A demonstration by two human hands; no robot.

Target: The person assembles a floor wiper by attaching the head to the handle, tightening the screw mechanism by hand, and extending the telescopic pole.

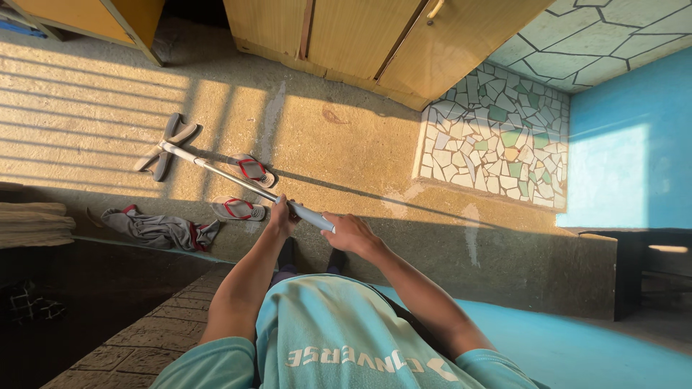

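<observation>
Mop handle (238, 180) within left hand (280, 218) and right hand (347, 234)

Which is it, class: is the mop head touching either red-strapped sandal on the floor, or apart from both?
Apart. The head view shows bare floor between the mop head and both sandals; only the handle passes between them.

The mop (216, 173) has a long, thin metal pole with a pale grey grip at the near end. It slants from that grip, up and away to the left, down to a flat grey head lying on the sunlit concrete floor (346, 151).
</observation>
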